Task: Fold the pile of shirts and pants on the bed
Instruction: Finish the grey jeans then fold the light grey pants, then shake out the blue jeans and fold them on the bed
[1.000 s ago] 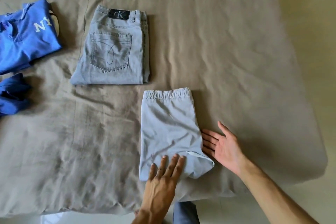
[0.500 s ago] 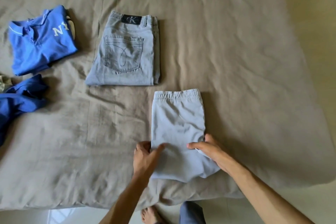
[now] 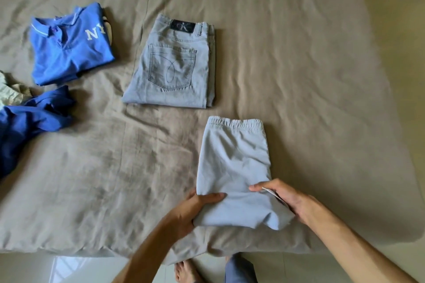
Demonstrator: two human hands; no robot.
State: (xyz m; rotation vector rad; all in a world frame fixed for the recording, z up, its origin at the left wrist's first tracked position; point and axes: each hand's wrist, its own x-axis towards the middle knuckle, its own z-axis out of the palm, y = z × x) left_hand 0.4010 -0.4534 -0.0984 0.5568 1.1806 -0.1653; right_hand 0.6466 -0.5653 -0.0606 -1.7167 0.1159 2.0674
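Change: both hands have closed onto the near end since a second ago.
Left hand (image 3: 192, 210): pinches the pale grey pants (image 3: 233, 167).
Right hand (image 3: 284, 197): grips their right corner.
Place: near bed (image 3: 299, 64) edge.
Handling: light, limp; hold both near corners.

The bed (image 3: 299, 53) is covered by a wrinkled tan sheet. On it are laid folded grey jeans (image 3: 174, 69), folded pale sweatpants (image 3: 232, 163) near its front edge, a folded blue polo (image 3: 69, 50), and a crumpled blue garment (image 3: 30, 119) at left.
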